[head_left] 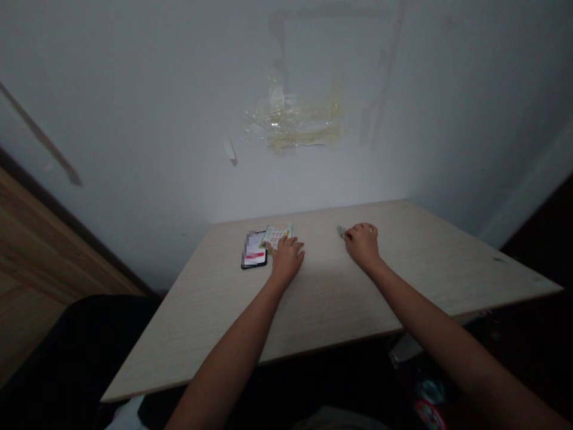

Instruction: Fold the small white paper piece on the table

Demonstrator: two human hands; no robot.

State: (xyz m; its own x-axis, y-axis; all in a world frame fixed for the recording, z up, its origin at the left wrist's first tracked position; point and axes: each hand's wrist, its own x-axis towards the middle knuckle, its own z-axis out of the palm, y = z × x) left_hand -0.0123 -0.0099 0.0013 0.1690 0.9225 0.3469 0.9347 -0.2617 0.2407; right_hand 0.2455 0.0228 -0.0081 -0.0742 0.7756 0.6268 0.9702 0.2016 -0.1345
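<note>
My left hand rests on a pale wooden table, its fingers curled over the edge of a small colourful printed card. A black phone with a lit screen lies just left of that card. My right hand lies further right on the table, fingers closed in a pinch on a small greenish object that sticks out to the left. The object is too small to name.
A white wall rises right behind the table, with old tape residue on it. A wooden panel stands at the left. Dark floor and coloured items lie below the table's near right edge.
</note>
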